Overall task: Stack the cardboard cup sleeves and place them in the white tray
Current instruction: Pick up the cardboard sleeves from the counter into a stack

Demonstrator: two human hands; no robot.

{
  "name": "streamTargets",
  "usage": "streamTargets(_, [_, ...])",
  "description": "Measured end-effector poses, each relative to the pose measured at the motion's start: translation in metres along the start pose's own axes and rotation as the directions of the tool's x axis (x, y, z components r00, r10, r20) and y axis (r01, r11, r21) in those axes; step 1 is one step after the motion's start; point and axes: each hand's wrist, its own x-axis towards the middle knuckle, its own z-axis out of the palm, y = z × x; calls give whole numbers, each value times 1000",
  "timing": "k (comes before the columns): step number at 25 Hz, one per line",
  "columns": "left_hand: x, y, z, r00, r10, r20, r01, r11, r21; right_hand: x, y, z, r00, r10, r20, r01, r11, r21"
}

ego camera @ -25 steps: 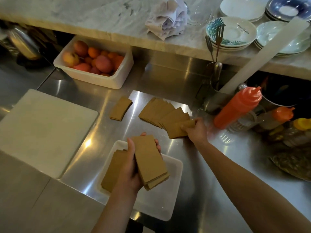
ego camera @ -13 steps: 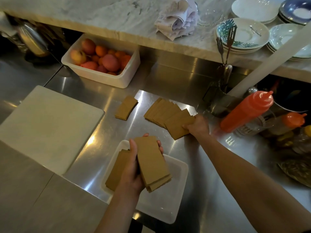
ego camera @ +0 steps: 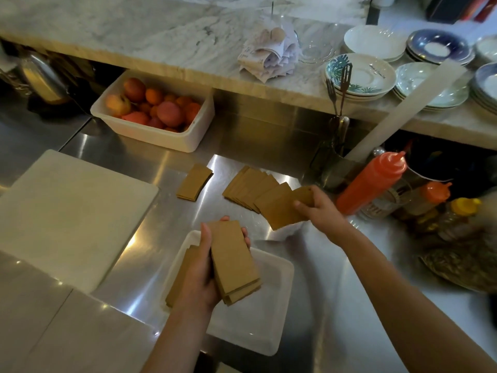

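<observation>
1. The white tray [ego camera: 250, 329], a shallow matte plastic rectangle with rounded corners, sits nearest on the brushed stainless-steel counter [ego camera: 336, 305]; its right half is bare.
2. A flat stack of sleeves in the tray [ego camera: 178, 278] lies along the tray's left wall, partly hidden by the left hand.
3. Above the tray, the left hand [ego camera: 200, 275] clasps a held stack of sleeves [ego camera: 234, 262]: thumb on its left edge, fingertips curled over the right. The sleeves are plain brown cardboard, tapered, with slightly offset lower ends.
4. Beyond the tray's far right corner, the right hand [ego camera: 321, 208] pinches the end of a lifted sleeve [ego camera: 282, 210], thumb on top.
5. Left of the tray, a pale cutting board [ego camera: 67, 216] with rounded corners covers the counter.
6. Beyond the tray, a fanned row of sleeves [ego camera: 250, 188] overlaps on the steel; a small sleeve pile [ego camera: 194, 182] lies apart to its left, open steel between.
7. Farther right stands a red squeeze bottle [ego camera: 372, 181]; farther left, a white tub of fruit [ego camera: 153, 114].
8. No readable writing.
</observation>
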Motion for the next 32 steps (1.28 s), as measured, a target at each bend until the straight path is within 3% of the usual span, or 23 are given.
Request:
streamTargets(4, [-2, 13, -8, 999, -33, -39, 38, 991, 129, -42, -50, -17, 978, -111, 177, 129, 988, -90])
streamTargets(7, [-6, 26, -7, 998, -59, 12, 55, 976, 212, -71, -90, -15, 936, -171, 308, 231, 958, -168])
streamTargets(13, [-13, 37, 3, 992, -120, 42, 93, 907, 410, -109, -143, 33, 883, -201, 423, 383, 830, -406])
streamTargets(19, [-22, 54, -1, 966, -259, 2, 231, 864, 447, -126, -161, 89, 897, -261, 357, 426, 727, -539])
streamTargets(28, [-44, 82, -10, 969, -236, 69, 202, 923, 327, -126, -168, 139, 860, -385, 335, 496, 471, -729])
streamTargets(32, [-50, 87, -17, 982, -166, 92, 125, 929, 348, -128, -167, 154, 816, -501, 287, 515, 407, -754])
